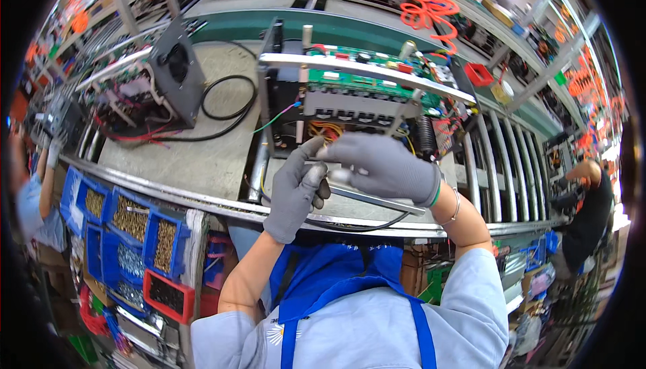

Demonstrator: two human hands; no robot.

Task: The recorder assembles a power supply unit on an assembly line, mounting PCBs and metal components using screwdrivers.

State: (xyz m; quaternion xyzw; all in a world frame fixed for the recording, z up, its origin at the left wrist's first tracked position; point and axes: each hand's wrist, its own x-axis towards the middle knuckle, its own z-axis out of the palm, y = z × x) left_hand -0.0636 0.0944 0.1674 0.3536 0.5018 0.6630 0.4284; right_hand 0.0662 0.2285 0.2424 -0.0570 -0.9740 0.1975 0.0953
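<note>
Nearest the camera in head view: blue apron (336, 268) over pale blue shirt (350, 332), at the lower edge. Beyond, both grey-gloved: left hand (291, 197) and right hand (390, 163), close together in front of open chassis (360, 104). Left fingers: index stretched away from the apron, remaining fingers curled toward the thumb. Right fingers: side by side, directed leftward, thumb below. Fingertips of both hands near each other (contact, or any small item gripped between: not possible to tell).

Key relation: open chassis directly beyond the fingers, away from the apron. Long axis: left to right, right end slightly nearer the apron. Right hand roughly parallel to that axis; left hand roughly across it. Closest to the fingertips: orange-yellow wire bundle (326, 130), low in the left half of the chassis front, just beyond both hands (nearer hand: not certain). Above the bundle: green circuit board (383, 64), with silver bar (363, 71) running across in front. Left of the bundle: green wire (277, 118), sloping up to blue terminal (297, 104). Further left, on pale tabletop (168, 167): second chassis (176, 62), with fan. To the right: silver rollers (508, 167).
</note>
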